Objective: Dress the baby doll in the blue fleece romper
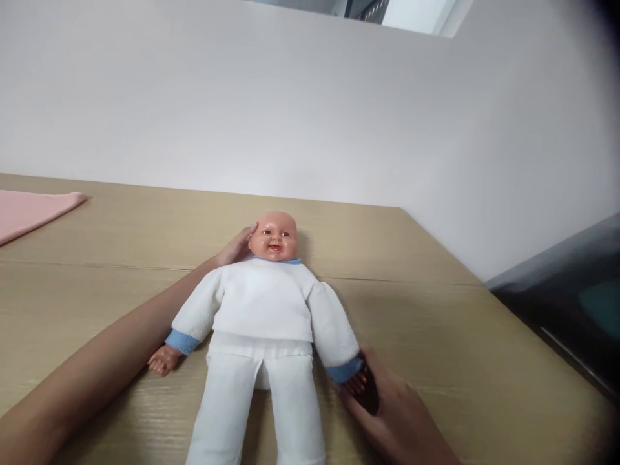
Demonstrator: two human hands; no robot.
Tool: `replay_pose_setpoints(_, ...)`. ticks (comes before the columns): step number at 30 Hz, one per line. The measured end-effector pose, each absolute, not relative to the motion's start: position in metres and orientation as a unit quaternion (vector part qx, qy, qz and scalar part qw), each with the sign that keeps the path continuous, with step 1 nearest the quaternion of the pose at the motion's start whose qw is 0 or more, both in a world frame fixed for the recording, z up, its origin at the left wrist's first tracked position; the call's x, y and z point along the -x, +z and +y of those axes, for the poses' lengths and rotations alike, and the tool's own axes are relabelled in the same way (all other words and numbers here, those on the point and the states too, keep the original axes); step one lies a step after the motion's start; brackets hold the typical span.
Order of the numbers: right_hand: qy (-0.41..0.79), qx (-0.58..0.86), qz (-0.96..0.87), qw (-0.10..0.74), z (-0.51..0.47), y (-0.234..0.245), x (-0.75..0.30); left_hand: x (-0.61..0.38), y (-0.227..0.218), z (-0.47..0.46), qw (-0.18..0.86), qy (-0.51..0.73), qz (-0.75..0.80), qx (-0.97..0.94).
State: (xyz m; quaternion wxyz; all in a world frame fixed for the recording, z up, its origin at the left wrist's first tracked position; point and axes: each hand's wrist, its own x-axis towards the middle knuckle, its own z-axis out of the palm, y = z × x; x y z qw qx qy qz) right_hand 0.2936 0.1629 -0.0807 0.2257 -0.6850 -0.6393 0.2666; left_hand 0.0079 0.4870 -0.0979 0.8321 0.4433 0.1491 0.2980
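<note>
A baby doll [261,300] lies face up on the wooden table, its head away from me. It wears a white fleecy top with blue collar and cuffs, and white trousers whose lower ends run out of the frame. My left hand [235,248] cups the side of the doll's head [275,240], with some fingers hidden behind it. At the doll's arm on the right, my right hand [394,400] is curled around the small hand and blue cuff [345,371]; its fingertips are mostly hidden. The doll's other arm [196,316] rests spread out beside my left forearm.
A folded pink cloth [33,210] lies at the table's far left. The table [416,303] meets a white wall [217,110] at the back. Beyond the right edge stands a dark, blurred object [566,297]. An opening [368,10] shows high in the wall.
</note>
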Motion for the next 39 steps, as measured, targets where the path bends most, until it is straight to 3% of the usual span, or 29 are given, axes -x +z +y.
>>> replay_pose_setpoints(39, 0.292, 0.673, -0.649, 0.203, 0.164, -0.081, -0.297, -0.013, -0.093, 0.475, 0.817, 0.33, 0.224, -0.417)
